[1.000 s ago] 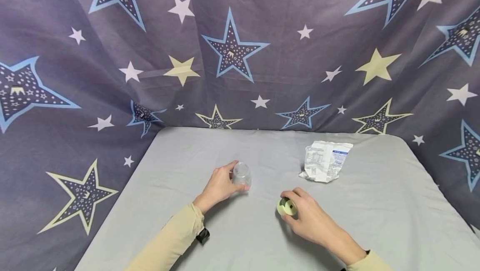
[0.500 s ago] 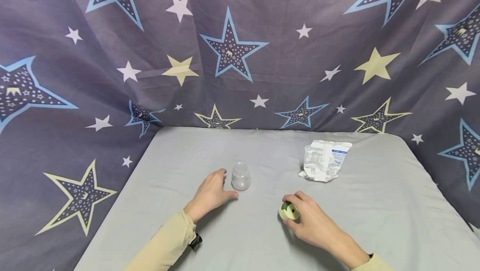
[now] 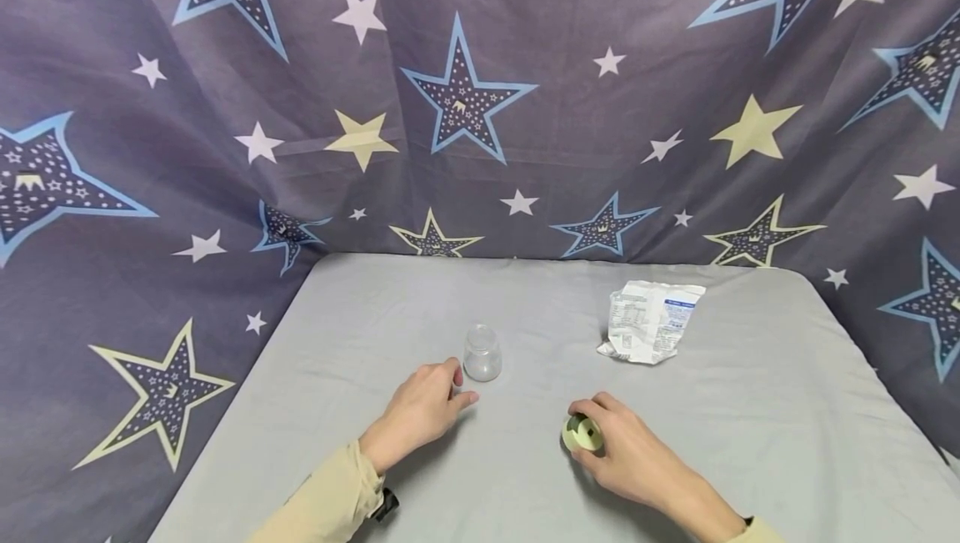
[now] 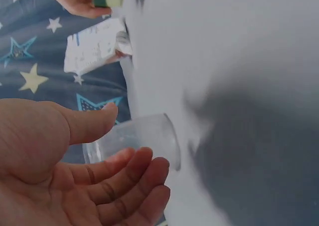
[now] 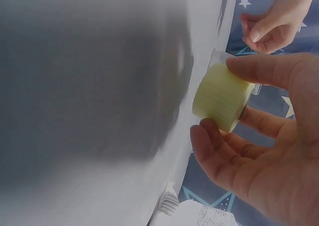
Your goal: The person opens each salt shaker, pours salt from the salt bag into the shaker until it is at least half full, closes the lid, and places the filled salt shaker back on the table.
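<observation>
My right hand [image 3: 637, 455] holds a pale yellow-green round lid [image 5: 219, 96] between thumb and fingers. The lid has ridged sides, and a dark green part shows in its top in the head view. A clear cup [image 3: 482, 355] stands on the grey cloth, its wider end down. Just left of the cup, my left hand [image 3: 416, 409] is held with thumb and fingers apart and nothing between them. In the left wrist view, its loosely bent fingers [image 4: 134, 173] cover part of the cup [image 4: 149, 136].
A crumpled white printed packet [image 3: 652, 322] lies at the back right of the cloth-covered table [image 3: 712, 460]. Behind the table and along both sides hangs a dark curtain [image 3: 570, 143] with a star pattern.
My left hand has let go of the cup and drawn back toward the lower left. My right hand has moved slightly nearer to me with the lid. The cup stays in place.
</observation>
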### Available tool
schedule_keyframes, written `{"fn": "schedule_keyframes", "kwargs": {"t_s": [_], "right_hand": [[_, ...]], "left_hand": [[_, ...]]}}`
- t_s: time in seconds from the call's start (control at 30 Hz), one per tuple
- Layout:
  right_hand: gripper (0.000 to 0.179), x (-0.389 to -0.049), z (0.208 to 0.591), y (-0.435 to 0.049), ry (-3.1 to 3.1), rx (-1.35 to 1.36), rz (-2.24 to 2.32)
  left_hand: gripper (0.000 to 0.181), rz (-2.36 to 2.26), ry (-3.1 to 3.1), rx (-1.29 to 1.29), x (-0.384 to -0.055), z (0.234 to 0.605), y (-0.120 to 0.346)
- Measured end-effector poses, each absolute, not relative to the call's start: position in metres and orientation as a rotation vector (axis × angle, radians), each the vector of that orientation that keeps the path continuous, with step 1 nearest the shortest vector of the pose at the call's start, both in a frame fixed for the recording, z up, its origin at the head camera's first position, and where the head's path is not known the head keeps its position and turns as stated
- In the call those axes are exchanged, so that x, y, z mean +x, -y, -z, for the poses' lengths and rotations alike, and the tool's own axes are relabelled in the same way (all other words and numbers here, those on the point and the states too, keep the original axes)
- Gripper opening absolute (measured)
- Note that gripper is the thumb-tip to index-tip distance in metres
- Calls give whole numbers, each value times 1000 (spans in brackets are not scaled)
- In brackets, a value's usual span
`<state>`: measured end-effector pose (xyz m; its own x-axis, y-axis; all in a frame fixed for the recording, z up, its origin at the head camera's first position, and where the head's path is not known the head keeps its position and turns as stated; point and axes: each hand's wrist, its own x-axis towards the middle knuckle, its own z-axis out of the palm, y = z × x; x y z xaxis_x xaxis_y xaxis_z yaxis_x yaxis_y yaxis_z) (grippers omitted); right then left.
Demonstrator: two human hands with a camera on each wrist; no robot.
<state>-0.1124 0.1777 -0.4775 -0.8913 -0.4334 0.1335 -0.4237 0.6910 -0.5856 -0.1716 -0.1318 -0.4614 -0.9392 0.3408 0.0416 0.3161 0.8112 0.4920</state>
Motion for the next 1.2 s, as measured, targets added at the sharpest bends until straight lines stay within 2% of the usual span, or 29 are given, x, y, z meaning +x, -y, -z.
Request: {"fn": "schedule_keyframes", "kwargs": {"t_s": [0.33,0.87,1.2], "right_hand": [[45,-110,480,-182,-2859,-697,983],[45,-113,485,-187,-2893,-677,936],[44,-119,483,-190,-2901,-659,908]], "left_hand": [[25,-889,-2999,733,-164,452,122],[23,-941,-2933,771,-153,443,108],[30,-934,-2927,824,-151,443,100]]}}
